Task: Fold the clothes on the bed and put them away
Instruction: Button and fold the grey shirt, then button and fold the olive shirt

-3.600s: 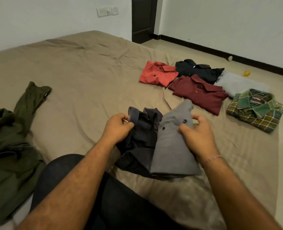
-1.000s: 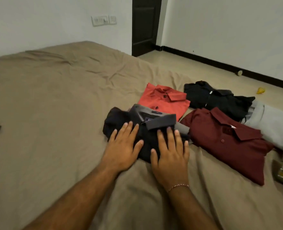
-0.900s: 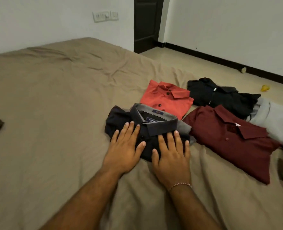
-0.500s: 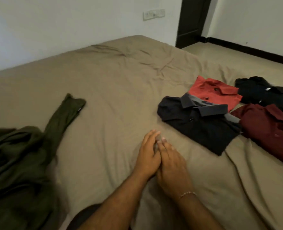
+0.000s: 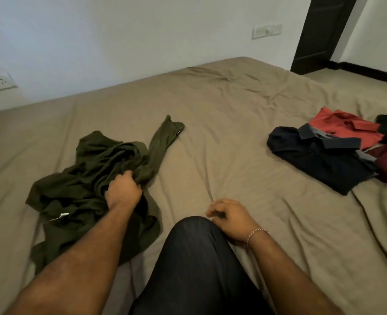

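Tan bed beside white walls, dark door.
Left hand grasps crumpled green shirt; right hand loosely curled, holding nothing.

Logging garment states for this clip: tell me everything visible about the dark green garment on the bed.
The dark green garment is an unfolded, crumpled heap of soft, thin-looking cloth lying on the left side of the tan bed sheet. One long sleeve stretches away toward the wall, ending in a cuff. A small white tag shows near its lower edge. The left hand grips a bunch of the cloth near the middle. The right hand is apart from it.
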{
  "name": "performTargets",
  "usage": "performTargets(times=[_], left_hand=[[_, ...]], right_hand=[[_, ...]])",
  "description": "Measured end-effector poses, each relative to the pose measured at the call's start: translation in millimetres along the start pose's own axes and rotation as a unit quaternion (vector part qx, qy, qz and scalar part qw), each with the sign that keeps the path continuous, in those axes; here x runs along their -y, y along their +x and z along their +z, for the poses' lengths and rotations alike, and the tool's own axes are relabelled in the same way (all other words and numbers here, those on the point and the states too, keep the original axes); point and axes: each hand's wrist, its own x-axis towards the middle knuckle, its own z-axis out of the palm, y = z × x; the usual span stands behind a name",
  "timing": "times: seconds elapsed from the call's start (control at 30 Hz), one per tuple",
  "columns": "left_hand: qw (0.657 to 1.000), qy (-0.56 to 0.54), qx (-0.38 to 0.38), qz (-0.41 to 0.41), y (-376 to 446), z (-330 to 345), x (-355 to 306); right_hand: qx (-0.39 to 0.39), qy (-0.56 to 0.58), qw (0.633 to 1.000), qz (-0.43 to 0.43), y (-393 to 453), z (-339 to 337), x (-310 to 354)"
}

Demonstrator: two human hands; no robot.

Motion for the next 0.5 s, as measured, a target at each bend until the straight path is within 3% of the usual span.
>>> performTargets(times=[0.13, 0.2, 0.33, 0.43, 0.5], left_hand=[[0.969, -0.223, -0.003, 0.103, -24, -18, -64], [0.918, -0.327, 0.055, 0.217, -54, -34, -123], [0.775, -0.427, 0.219, 0.411, -139, -60, -233], [0.677, -0.447, 0.329, 0.483, -208, -77, -287], [0.613, -0.452, 0.406, 0.505, -249, -81, -308]], right_hand=[[-0.089, 0.135, 0.985, 0.057, -22, -19, 12], [-0.162, 0.239, 0.953, 0.095, -36, -33, 19], [-0.281, 0.512, 0.806, 0.094, -74, -70, 22], [-0.419, 0.605, 0.671, 0.091, -133, -101, 5], [-0.456, 0.656, 0.599, 0.058, -185, -118, -12]])
